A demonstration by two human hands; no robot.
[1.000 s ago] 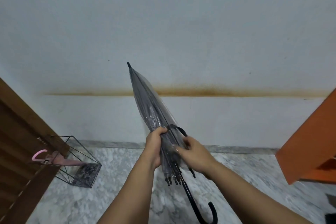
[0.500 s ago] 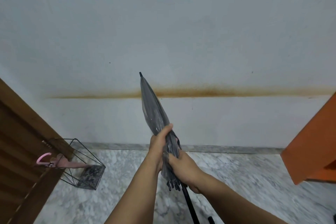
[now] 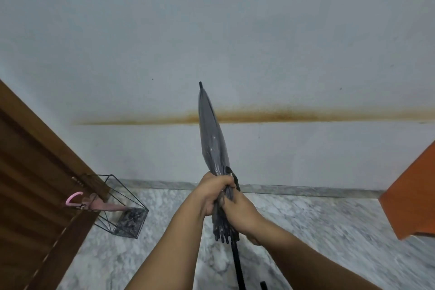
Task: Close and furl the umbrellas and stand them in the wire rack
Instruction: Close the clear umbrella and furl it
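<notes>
The furled umbrella (image 3: 213, 146) stood in the middle of the view, its tip up toward the wall (image 3: 235, 30) and its shaft running down toward the person. The left hand (image 3: 213, 192) was wrapped round the canopy's lower part; the right hand (image 3: 241, 213) gripped it just below and to the right, the two hands touching. The rib tips hung beneath the hands. Well to the left, the wire rack (image 3: 122, 216) sat on the floor (image 3: 329, 231) near the foot of the wall, beside a door (image 3: 30, 183). A second umbrella (image 3: 98, 205) lay tilted in the rack, its handle leaning out left toward the door. A piece of furniture (image 3: 414, 198) stood at the right edge.
</notes>
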